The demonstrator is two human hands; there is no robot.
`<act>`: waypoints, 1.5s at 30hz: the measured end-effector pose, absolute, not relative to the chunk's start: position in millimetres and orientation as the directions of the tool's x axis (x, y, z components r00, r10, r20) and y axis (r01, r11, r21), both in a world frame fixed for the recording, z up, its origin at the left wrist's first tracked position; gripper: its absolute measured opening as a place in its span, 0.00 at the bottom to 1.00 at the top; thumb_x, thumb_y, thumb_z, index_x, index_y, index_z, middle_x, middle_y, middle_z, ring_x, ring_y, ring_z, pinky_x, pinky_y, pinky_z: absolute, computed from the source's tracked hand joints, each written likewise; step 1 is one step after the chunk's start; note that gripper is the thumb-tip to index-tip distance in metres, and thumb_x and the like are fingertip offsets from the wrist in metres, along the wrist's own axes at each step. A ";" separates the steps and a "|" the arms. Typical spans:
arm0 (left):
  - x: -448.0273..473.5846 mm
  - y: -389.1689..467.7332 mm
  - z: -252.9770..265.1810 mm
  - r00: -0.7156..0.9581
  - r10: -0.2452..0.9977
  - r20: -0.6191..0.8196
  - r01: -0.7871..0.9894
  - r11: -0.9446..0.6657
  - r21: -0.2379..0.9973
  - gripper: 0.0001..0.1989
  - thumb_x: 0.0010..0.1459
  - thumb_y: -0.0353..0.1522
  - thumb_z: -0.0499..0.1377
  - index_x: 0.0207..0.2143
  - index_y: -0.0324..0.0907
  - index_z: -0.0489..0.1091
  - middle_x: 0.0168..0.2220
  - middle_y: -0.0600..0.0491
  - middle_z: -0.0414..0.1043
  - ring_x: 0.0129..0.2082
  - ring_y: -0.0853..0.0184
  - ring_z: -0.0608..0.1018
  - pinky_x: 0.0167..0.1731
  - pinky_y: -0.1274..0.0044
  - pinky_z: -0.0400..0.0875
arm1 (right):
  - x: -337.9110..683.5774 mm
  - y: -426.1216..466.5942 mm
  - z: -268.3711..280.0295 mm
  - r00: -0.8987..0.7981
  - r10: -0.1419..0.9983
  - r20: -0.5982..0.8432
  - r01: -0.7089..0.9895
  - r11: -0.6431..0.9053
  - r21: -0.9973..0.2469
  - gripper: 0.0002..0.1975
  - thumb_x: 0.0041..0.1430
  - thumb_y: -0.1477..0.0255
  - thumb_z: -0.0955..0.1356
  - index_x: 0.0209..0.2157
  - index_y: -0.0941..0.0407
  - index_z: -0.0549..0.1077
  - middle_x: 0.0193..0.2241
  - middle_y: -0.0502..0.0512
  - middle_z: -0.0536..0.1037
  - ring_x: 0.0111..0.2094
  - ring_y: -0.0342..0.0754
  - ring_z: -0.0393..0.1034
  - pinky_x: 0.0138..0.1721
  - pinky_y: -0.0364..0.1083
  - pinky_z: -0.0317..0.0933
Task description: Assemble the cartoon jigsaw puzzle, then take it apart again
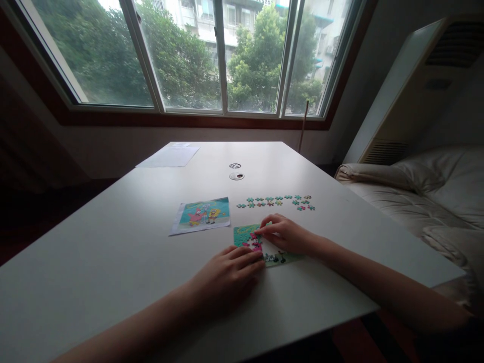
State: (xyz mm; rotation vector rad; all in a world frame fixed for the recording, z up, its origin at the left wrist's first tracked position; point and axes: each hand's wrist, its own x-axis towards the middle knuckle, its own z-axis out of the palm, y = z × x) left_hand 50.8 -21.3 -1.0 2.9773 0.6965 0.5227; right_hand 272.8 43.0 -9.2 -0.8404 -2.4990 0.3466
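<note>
Left hand [235,267], nearest me, lies fingers outstretched on the near-left edge of the puzzle [241,235] on the white table [113,267]. I see the right hand [286,234] over its far side, fingertips close together, but cannot tell whether they pinch anything. Loose pieces [269,199] lie beyond.

A white table [113,252] was spread beneath both hands. A partly filled puzzle [255,243] was covered at its near left corner by the left hand [238,269] and on its right side by the right hand [285,234]. Loose pieces [269,203] were laid in rows beyond the right hand. A picture [206,216] was placed beyond the left hand, two discs [237,176] were set farther out, and paper [170,155] was left well past the left hand, at the table's edge.
</note>
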 end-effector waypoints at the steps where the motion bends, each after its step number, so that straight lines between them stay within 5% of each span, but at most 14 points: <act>1: 50.9 -21.3 -0.1 0.846 0.436 0.308 0.421 -0.900 0.115 0.14 0.61 0.29 0.48 0.49 0.42 0.63 0.51 0.50 0.67 0.48 0.59 0.70 0.44 0.66 0.65 | 273.4 42.7 -9.3 -0.703 0.614 0.358 0.498 0.785 -0.369 0.13 0.59 0.74 0.62 0.43 0.53 0.74 0.39 0.57 0.72 0.39 0.46 0.66 0.42 0.46 0.61; 7: 43.8 -13.2 3.6 0.841 0.441 0.314 0.416 -0.897 0.147 0.14 0.60 0.29 0.50 0.49 0.44 0.63 0.50 0.50 0.68 0.49 0.61 0.69 0.45 0.67 0.66 | 280.8 46.6 -1.7 -0.723 0.584 0.369 0.483 0.809 -0.335 0.12 0.59 0.75 0.61 0.42 0.55 0.74 0.38 0.58 0.73 0.40 0.46 0.66 0.43 0.47 0.61; 13: 19.5 15.9 -1.2 0.748 0.532 0.398 0.546 -0.833 0.088 0.12 0.60 0.27 0.50 0.44 0.42 0.67 0.45 0.48 0.70 0.46 0.59 0.69 0.43 0.63 0.68 | 327.2 75.4 10.9 -0.637 0.684 0.356 0.630 0.728 -0.271 0.12 0.58 0.77 0.61 0.38 0.57 0.75 0.35 0.57 0.76 0.37 0.47 0.67 0.39 0.46 0.61; 23: 9.1 29.4 -3.1 0.722 0.576 0.382 0.589 -0.802 0.095 0.12 0.61 0.28 0.48 0.44 0.41 0.68 0.45 0.46 0.69 0.46 0.59 0.69 0.44 0.65 0.68 | 418.5 103.4 22.4 -0.297 0.953 0.060 0.921 0.303 -0.243 0.12 0.51 0.69 0.63 0.34 0.56 0.77 0.31 0.54 0.78 0.31 0.47 0.70 0.33 0.43 0.60; 35: 11.4 26.6 -0.1 0.717 0.573 0.397 0.589 -0.803 0.096 0.11 0.61 0.29 0.48 0.41 0.40 0.69 0.42 0.46 0.70 0.44 0.60 0.70 0.43 0.66 0.69 | 417.6 107.2 17.9 -0.273 0.958 -0.087 0.923 0.236 -0.305 0.14 0.45 0.64 0.67 0.33 0.55 0.76 0.28 0.53 0.76 0.29 0.46 0.68 0.29 0.42 0.58; 45: 11.2 27.6 -1.5 0.720 0.577 0.386 0.595 -0.799 0.087 0.11 0.61 0.28 0.48 0.41 0.40 0.69 0.42 0.46 0.70 0.44 0.60 0.69 0.42 0.66 0.68 | 418.4 108.6 15.0 -0.290 0.951 -0.105 0.832 0.196 -0.519 0.14 0.41 0.64 0.70 0.28 0.59 0.71 0.22 0.51 0.72 0.24 0.43 0.63 0.24 0.42 0.55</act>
